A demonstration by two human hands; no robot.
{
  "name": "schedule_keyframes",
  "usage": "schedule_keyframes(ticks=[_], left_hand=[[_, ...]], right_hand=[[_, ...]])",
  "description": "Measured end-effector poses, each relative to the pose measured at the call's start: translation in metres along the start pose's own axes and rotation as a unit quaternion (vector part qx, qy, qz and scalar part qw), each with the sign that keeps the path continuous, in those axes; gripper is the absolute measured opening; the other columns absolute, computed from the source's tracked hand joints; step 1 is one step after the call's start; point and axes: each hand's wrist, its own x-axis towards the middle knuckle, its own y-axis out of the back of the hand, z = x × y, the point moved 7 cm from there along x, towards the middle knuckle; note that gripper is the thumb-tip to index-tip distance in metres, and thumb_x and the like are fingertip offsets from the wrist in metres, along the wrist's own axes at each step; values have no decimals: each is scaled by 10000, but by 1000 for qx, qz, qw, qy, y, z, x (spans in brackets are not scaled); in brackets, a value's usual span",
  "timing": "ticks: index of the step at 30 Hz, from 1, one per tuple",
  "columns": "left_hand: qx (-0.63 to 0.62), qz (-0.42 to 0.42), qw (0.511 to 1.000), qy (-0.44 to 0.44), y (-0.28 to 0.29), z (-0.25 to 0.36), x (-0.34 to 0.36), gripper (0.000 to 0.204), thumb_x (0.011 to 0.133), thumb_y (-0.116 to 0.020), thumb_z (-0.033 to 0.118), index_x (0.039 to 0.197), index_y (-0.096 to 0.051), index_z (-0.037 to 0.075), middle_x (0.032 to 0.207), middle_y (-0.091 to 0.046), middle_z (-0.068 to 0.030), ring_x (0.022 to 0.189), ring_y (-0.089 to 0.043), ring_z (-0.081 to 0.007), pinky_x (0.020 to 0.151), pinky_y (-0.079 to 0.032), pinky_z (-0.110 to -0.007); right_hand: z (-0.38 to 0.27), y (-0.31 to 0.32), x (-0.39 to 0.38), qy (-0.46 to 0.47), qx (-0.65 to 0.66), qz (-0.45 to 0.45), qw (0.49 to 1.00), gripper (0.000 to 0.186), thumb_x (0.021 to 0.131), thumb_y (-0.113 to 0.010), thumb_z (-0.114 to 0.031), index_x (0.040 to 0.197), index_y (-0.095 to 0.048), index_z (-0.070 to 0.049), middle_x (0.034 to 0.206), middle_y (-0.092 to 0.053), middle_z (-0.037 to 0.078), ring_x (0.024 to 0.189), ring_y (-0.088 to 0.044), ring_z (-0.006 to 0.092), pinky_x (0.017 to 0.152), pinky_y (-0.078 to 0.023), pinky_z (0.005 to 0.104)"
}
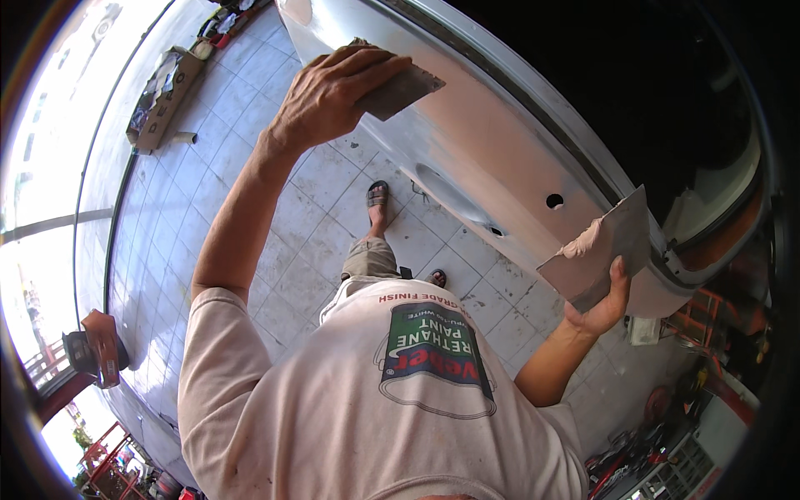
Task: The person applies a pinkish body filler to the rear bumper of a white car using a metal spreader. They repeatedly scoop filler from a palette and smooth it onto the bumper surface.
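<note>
My left hand (329, 90) is raised at the upper left, its fingers wrapped over a flat grey putty spreader (402, 90). The spreader is up by the car door (492, 146); whether its edge touches the panel, I cannot tell. The door is pale, with wide smoothed pinkish patches, a handle recess and two dark holes. At the right, my right hand (598, 304) grips a thin grey plate (612, 250) from below, thumb on its face. A lump of pinkish putty (583, 240) lies along the plate's upper left edge.
The door runs diagonally from top centre to lower right. Pale floor tiles (321, 196) lie beneath my sandalled feet. A long cardboard box (167, 100) full of things stands at the far left. A red rack (708, 325) and assorted clutter sit at the right.
</note>
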Motion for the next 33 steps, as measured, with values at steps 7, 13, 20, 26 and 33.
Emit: schedule_keyframes(ticks=[7,13,20,26,33], left_hand=[[38,-15,998,-51,-25,-23,27,698,913,-841,29,1548,-715,290,1566,-673,-1,1441,-651,-285,1207,-576,-461],[-9,12,999,-29,-43,-13,-15,888,785,-872,-37,1554,-705,376,1598,-644,71,1513,-587,-239,1221,-546,-476],[-67,-24,997,14,-44,1,-68,905,741,-916,26,1562,-708,345,1585,-663,66,1505,-594,-254,1231,-535,-468],[-432,74,899,-5,28,116,-50,944,758,-982,207,1625,-647,373,1513,-678,-71,1442,-625,-370,1215,-579,-513],[-115,-77,990,-28,-21,77,-74,692,857,-897,160,1496,-759,388,1598,-630,-71,1478,-618,-356,1213,-583,-526]], right_hand=[[5,44,-23,27,-29,242,970,536,1140,-605,-289,1547,-578,60,1442,-700,170,1322,-674,297,1140,-516,495],[10,38,-13,-18,-64,236,970,569,1148,-580,-309,1560,-537,82,1408,-673,182,1239,-661,297,1072,-522,478],[37,9,13,-53,-78,208,974,598,1174,-534,-377,1533,-496,99,1243,-617,205,1108,-624,315,989,-520,486],[94,-21,12,-90,-64,232,966,531,1116,-674,-174,1588,-535,26,1449,-701,168,1323,-697,294,1121,-588,439],[45,-55,4,-19,242,-131,961,580,1131,-587,-197,1616,-414,69,1491,-598,202,1133,-786,358,795,-730,444]])
